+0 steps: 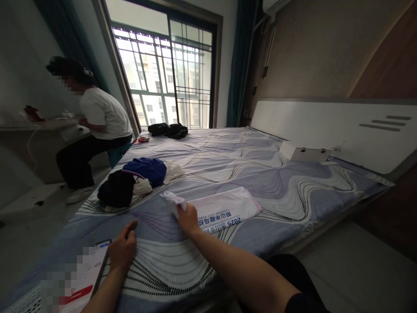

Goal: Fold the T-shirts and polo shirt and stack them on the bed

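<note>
A white T-shirt with blue printed lettering lies folded flat on the bed. My right hand is closed on the left corner of that shirt, lifting a small flap of cloth. My left hand rests on the bedspread with fingers loosely curled, holding nothing, right beside a phone lying on the bed.
A pile of dark, blue and white clothes lies left of the shirt. More dark clothing sits near the window. A white box rests by the headboard. A person in a white shirt sits at a desk on the left.
</note>
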A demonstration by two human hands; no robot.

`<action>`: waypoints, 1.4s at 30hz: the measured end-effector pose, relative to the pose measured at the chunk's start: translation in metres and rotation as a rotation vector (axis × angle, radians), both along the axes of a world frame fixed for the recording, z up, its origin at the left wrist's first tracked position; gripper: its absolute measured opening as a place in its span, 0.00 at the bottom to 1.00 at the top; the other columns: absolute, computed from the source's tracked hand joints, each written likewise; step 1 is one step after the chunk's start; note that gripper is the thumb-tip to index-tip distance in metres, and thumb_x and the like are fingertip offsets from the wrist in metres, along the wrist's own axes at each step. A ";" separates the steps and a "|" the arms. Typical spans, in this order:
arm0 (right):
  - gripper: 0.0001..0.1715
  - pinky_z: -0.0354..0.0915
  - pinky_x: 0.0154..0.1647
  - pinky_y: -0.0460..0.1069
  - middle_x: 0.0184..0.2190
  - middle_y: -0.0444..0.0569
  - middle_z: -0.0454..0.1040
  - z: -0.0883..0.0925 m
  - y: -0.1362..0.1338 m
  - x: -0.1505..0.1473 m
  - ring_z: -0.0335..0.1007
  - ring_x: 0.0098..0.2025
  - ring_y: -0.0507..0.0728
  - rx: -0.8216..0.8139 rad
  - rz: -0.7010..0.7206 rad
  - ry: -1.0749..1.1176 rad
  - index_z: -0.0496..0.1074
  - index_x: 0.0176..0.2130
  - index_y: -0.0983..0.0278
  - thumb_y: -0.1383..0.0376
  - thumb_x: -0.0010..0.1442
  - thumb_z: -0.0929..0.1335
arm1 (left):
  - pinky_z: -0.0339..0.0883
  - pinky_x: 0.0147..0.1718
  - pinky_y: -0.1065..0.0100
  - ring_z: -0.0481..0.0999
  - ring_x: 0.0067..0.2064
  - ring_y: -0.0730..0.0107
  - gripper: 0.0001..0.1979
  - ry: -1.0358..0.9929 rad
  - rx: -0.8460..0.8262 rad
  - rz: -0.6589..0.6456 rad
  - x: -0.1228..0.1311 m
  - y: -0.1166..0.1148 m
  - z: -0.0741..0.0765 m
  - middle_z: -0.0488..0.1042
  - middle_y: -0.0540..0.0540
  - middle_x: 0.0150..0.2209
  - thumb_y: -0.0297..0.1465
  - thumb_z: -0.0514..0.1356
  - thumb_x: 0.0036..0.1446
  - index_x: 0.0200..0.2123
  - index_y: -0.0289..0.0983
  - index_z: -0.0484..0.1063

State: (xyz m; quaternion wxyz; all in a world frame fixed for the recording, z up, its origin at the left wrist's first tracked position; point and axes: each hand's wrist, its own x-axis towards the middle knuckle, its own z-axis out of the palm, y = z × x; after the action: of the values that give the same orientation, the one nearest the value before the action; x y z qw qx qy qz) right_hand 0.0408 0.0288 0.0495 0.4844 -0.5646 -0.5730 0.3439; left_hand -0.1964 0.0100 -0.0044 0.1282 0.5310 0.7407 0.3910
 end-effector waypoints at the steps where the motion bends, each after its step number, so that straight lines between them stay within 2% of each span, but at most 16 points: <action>1: 0.19 0.66 0.34 0.48 0.29 0.46 0.78 0.006 0.008 0.020 0.73 0.34 0.57 -0.001 -0.064 0.153 0.74 0.32 0.62 0.53 0.64 0.63 | 0.64 0.61 0.52 0.75 0.58 0.51 0.26 0.016 -0.012 -0.001 0.000 0.000 0.000 0.77 0.42 0.56 0.37 0.48 0.60 0.57 0.38 0.73; 4: 0.20 0.67 0.33 0.49 0.28 0.46 0.78 0.015 0.022 0.097 0.73 0.33 0.57 0.014 -0.186 0.514 0.74 0.34 0.63 0.48 0.57 0.67 | 0.65 0.60 0.51 0.75 0.58 0.51 0.26 0.060 -0.024 -0.005 0.000 0.002 -0.001 0.77 0.42 0.56 0.38 0.48 0.60 0.57 0.38 0.73; 6: 0.20 0.70 0.34 0.49 0.32 0.47 0.80 0.016 0.020 0.157 0.75 0.36 0.58 0.017 -0.238 0.640 0.74 0.39 0.62 0.50 0.56 0.69 | 0.66 0.59 0.51 0.76 0.56 0.50 0.27 0.093 -0.035 -0.011 0.000 0.004 -0.003 0.77 0.41 0.55 0.39 0.49 0.59 0.57 0.38 0.73; 8: 0.15 0.72 0.36 0.48 0.35 0.47 0.81 0.011 0.012 0.217 0.77 0.38 0.57 -0.098 -0.279 0.633 0.74 0.40 0.60 0.56 0.53 0.70 | 0.68 0.57 0.50 0.77 0.55 0.48 0.28 0.142 -0.067 -0.014 0.001 0.005 -0.003 0.78 0.40 0.54 0.40 0.48 0.59 0.58 0.38 0.72; 10: 0.12 0.74 0.33 0.49 0.32 0.50 0.81 0.002 0.002 0.270 0.77 0.35 0.57 -0.205 -0.285 0.604 0.75 0.35 0.63 0.61 0.49 0.72 | 0.68 0.56 0.49 0.77 0.53 0.47 0.29 0.201 -0.104 -0.015 0.003 0.007 -0.004 0.78 0.38 0.53 0.41 0.48 0.59 0.59 0.37 0.71; 14: 0.09 0.72 0.22 0.51 0.21 0.48 0.76 -0.026 -0.010 0.334 0.72 0.23 0.56 -0.367 -0.280 0.524 0.73 0.23 0.65 0.66 0.41 0.76 | 0.66 0.59 0.51 0.75 0.55 0.47 0.31 0.356 -0.062 -0.082 0.010 0.009 -0.004 0.76 0.35 0.55 0.41 0.48 0.56 0.58 0.33 0.70; 17: 0.09 0.73 0.24 0.50 0.21 0.46 0.76 -0.047 -0.012 0.347 0.72 0.23 0.55 -0.359 -0.279 0.488 0.74 0.23 0.65 0.65 0.40 0.76 | 0.63 0.61 0.51 0.73 0.56 0.46 0.31 0.511 0.030 -0.160 0.031 0.006 -0.003 0.74 0.31 0.54 0.42 0.48 0.55 0.55 0.30 0.70; 20: 0.13 0.73 0.25 0.49 0.24 0.44 0.77 -0.063 -0.015 0.345 0.73 0.24 0.56 -0.289 -0.301 0.456 0.77 0.28 0.65 0.61 0.42 0.76 | 0.64 0.58 0.50 0.72 0.54 0.47 0.30 0.565 0.091 -0.189 0.077 -0.006 0.000 0.73 0.32 0.49 0.45 0.49 0.57 0.55 0.32 0.69; 22: 0.16 0.71 0.25 0.49 0.27 0.44 0.79 -0.069 -0.020 0.341 0.74 0.24 0.56 -0.219 -0.326 0.393 0.78 0.33 0.64 0.57 0.45 0.75 | 0.66 0.56 0.53 0.73 0.52 0.50 0.29 0.528 0.125 -0.350 0.121 -0.018 0.002 0.73 0.35 0.46 0.46 0.52 0.59 0.57 0.34 0.68; 25: 0.19 0.69 0.27 0.49 0.29 0.44 0.80 -0.072 -0.028 0.336 0.74 0.21 0.55 -0.077 -0.369 0.132 0.79 0.38 0.62 0.53 0.51 0.71 | 0.68 0.52 0.55 0.74 0.48 0.55 0.28 0.473 0.132 -0.624 0.194 -0.033 0.003 0.75 0.40 0.45 0.46 0.56 0.59 0.60 0.39 0.66; 28: 0.21 0.69 0.31 0.50 0.28 0.46 0.80 -0.073 -0.031 0.334 0.74 0.22 0.56 -0.011 -0.405 -0.054 0.79 0.39 0.62 0.50 0.55 0.68 | 0.67 0.51 0.52 0.74 0.47 0.53 0.31 0.466 0.124 -0.646 0.251 -0.036 0.000 0.76 0.39 0.44 0.44 0.58 0.59 0.62 0.38 0.63; 30: 0.22 0.70 0.35 0.50 0.28 0.48 0.80 -0.075 -0.030 0.335 0.75 0.26 0.58 0.019 -0.433 -0.059 0.79 0.40 0.63 0.50 0.55 0.68 | 0.66 0.51 0.51 0.75 0.47 0.52 0.28 0.472 0.111 -0.593 0.274 -0.034 -0.002 0.76 0.37 0.45 0.39 0.57 0.60 0.63 0.37 0.63; 33: 0.25 0.70 0.39 0.50 0.29 0.49 0.80 -0.079 -0.026 0.337 0.75 0.31 0.59 0.100 -0.521 -0.003 0.76 0.45 0.64 0.50 0.57 0.65 | 0.65 0.53 0.50 0.75 0.49 0.51 0.25 0.474 0.097 -0.539 0.286 -0.030 -0.006 0.77 0.36 0.47 0.31 0.55 0.60 0.60 0.37 0.66; 36: 0.27 0.69 0.41 0.51 0.29 0.49 0.78 -0.083 -0.023 0.340 0.74 0.32 0.58 0.146 -0.633 0.019 0.73 0.48 0.66 0.51 0.58 0.63 | 0.65 0.53 0.52 0.76 0.49 0.54 0.21 0.420 0.122 -0.582 0.284 -0.029 -0.010 0.79 0.38 0.45 0.27 0.51 0.61 0.55 0.39 0.72; 38: 0.27 0.69 0.42 0.51 0.30 0.49 0.77 -0.084 -0.022 0.341 0.74 0.34 0.59 0.155 -0.654 0.000 0.72 0.48 0.66 0.51 0.58 0.63 | 0.67 0.52 0.55 0.77 0.47 0.57 0.19 0.339 0.153 -0.585 0.279 -0.031 -0.011 0.79 0.40 0.42 0.27 0.48 0.63 0.51 0.39 0.74; 42: 0.26 0.69 0.43 0.51 0.31 0.49 0.77 -0.085 -0.022 0.342 0.74 0.35 0.58 0.153 -0.662 0.005 0.72 0.46 0.65 0.51 0.57 0.62 | 0.70 0.48 0.58 0.77 0.45 0.60 0.19 0.214 0.230 -0.460 0.260 -0.042 -0.010 0.79 0.40 0.43 0.31 0.48 0.64 0.49 0.38 0.76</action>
State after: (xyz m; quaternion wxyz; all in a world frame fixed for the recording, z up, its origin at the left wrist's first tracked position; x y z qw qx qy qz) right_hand 0.3826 0.0071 -0.0355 0.6121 -0.6811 -0.3819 0.1252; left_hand 0.0641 -0.0316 -0.0149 0.0733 0.7347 0.5606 0.3749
